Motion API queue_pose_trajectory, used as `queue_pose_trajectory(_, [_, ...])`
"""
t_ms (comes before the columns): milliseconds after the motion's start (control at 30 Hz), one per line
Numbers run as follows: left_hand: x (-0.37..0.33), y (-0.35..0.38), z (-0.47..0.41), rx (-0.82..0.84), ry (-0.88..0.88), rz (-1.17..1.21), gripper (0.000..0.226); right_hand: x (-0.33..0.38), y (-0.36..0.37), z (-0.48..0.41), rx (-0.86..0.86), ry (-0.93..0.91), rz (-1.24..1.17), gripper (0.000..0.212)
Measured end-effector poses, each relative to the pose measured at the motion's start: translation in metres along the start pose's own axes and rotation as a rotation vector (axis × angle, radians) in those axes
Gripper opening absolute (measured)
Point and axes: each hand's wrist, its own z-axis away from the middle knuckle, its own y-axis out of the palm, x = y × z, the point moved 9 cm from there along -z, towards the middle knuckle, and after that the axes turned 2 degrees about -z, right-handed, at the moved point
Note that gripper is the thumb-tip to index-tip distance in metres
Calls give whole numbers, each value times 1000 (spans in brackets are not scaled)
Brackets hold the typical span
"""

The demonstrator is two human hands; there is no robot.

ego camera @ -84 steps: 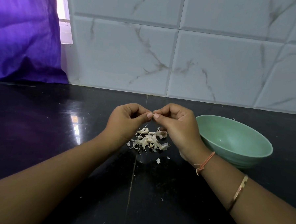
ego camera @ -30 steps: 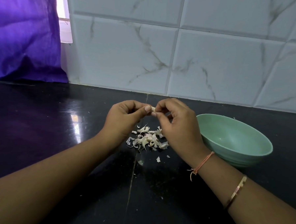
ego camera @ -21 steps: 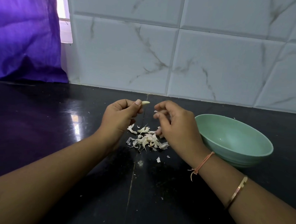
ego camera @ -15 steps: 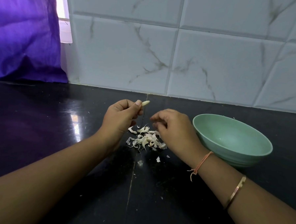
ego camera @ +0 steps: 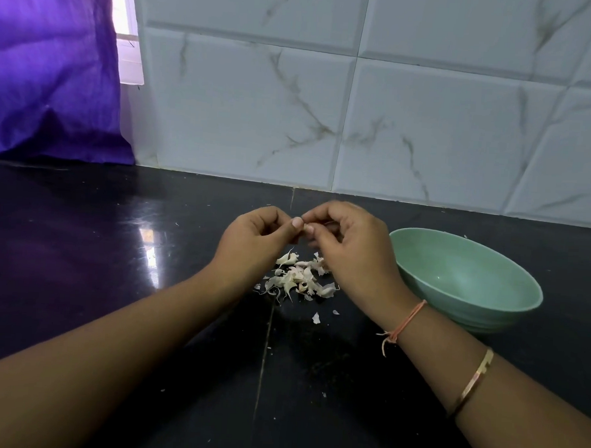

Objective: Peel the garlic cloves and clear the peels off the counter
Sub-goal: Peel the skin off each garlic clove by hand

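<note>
1. Left hand (ego camera: 252,237): fingers curled, thumb and forefinger pinched shut. Half a second ago I saw the garlic clove sticking out of this pinch; now the fingertips cover it.
2. Right hand (ego camera: 354,251): it was low over the peels before and is now raised, its thumb and forefinger tips meeting the left's. The fingers are curled; whether they have hold of the clove I cannot tell.
3. Peels (ego camera: 298,278): a small heap directly under and between the hands, pale, papery and curled, unmoved. One loose flake (ego camera: 316,317) lies just nearer me.
4. Right wrist: a thin orange thread (ego camera: 409,320), knotted, and further up the arm a slim metal bangle (ego camera: 474,384).
5. Bowl (ego camera: 456,266): just right of the right hand, round, smooth, pale green.
6. Counter (ego camera: 79,264): under everything, black, polished stone, glossy with a window glare left of the left hand.
7. Wall (ego camera: 429,128): beyond the hands, white veined tiles. A purple curtain (ego camera: 48,74) hangs far left.
</note>
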Motion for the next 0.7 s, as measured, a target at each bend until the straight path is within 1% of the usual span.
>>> queue_pose_trajectory(67, [-1, -1, 0, -10, 29, -42, 20, 6, -5, -2, -23, -31, 74, 11])
queue_pose_trajectory(167, [1, -4, -1, -44, 36, -99, 16, 22, -20, -6, -88, -100, 216, 13])
queue_pose_trajectory(233, [2, -7, -1, -56, 27, -120, 17, 27, -33, -11, -116, -70, 335, 14])
queue_pose_trajectory(333, [2, -7, -2, -60, 22, -128, 17, 20, -53, -19, -82, 41, 592, 19])
queue_pose_trajectory(433, [4, -7, -2, -61, 18, -139, 17, -3, -67, -20, 51, 243, 785, 22])
queue_pose_trajectory(533, [5, -8, -2, -70, 9, -139, 16, -27, -79, -14, 172, 421, 862, 18])
queue_pose_trajectory(600, [7, -9, -2, -78, 3, -141, 16, -39, -82, -11, 236, 485, 881, 12])
queue_pose_trajectory(700, [8, -10, -2, -83, -4, -149, 16, -53, -84, -10, 255, 545, 826, 13])
